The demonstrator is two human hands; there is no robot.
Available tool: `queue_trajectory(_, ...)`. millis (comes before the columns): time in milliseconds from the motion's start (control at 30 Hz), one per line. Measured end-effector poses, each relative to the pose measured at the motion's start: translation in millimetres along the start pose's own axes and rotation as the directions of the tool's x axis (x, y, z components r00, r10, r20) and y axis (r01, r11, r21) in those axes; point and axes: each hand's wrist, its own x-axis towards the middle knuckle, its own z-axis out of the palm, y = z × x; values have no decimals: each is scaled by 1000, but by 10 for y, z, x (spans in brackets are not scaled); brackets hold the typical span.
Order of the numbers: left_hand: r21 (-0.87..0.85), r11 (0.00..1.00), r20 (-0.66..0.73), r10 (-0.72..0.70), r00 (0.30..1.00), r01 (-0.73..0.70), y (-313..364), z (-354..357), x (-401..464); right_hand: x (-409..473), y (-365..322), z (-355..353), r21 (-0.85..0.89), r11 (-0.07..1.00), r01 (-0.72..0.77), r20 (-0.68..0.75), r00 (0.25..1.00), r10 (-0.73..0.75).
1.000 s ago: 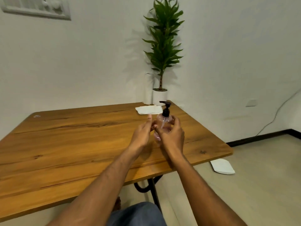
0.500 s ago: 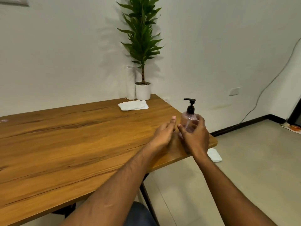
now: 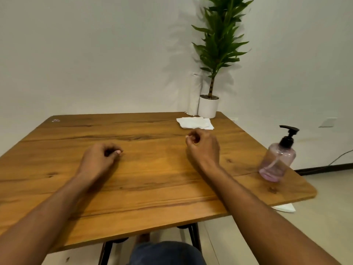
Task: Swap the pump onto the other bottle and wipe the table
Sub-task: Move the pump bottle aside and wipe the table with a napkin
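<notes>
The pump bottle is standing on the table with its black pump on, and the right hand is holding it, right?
Not quite: the head view shows the right hand curled and empty, apart from the pump bottle. The rest is right.

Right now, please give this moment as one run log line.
left hand: empty, curled | right hand: empty, curled | pump bottle: upright, table's right edge, untouched | tissue: unused

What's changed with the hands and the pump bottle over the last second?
Both hands let go of the pump bottle, which now stands alone near the table's right edge. The left hand and right hand have drawn back, loosely curled and empty. The folded tissue and potted plant stayed put.
</notes>
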Motion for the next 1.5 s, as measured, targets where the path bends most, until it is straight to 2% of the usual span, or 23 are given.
queue_trajectory(200, -41, 999, -85, 30, 996, -34, -266, 120, 137, 817, 232, 649, -271, 963, -3, 124, 992, 38)
queue_trajectory(333, -124, 992, -100, -8, 995, -5, -318, 97, 199, 1088, 487, 797, -330, 943, -33, 148, 985, 86)
queue_trajectory(533, -173, 985, -93, -11, 996, -5, -331, 131, 208, 1262, 577, 895, -461, 884, 81, 117, 993, -30)
queue_trajectory(633, -172, 985, -115, -13, 993, -7, -330, 131, 197, 1305, 604, 916, -407, 910, 79, 96, 994, -44)
queue_trajectory(700, -180, 984, -125, -9, 992, -13, -324, 137, 192, 1310, 600, 920, -365, 926, 90, 138, 990, -42)
queue_trajectory(833, -182, 983, -126, -15, 992, -8, -345, 151, 214, 1331, 591, 946, -428, 888, 170, 228, 971, -76)
queue_trajectory(900, -169, 986, -130, -13, 991, -9, -363, 158, 227, 1365, 613, 973, -379, 916, 134, 185, 980, -67)
queue_trajectory(967, -157, 987, -138, -1, 990, -21, -375, 161, 232, 1396, 623, 980, -246, 968, 42, 135, 991, -9)
queue_trajectory(1033, -160, 987, -137, 3, 991, -26, -383, 161, 235, 1404, 616, 966, -161, 987, -2, 144, 989, 25)
queue_trajectory(1167, -157, 987, -137, 1, 991, -23, -406, 174, 244, 1408, 672, 966, -228, 970, 89, 240, 970, -33)
queue_trajectory(1333, -158, 987, -138, -17, 990, -5, -378, 177, 235, 1444, 737, 994, -186, 981, 48, 201, 979, -10)
queue_trajectory(1500, -180, 984, -120, -15, 993, -7, -368, 151, 217, 1431, 721, 978, -222, 972, 78, 265, 964, -17)
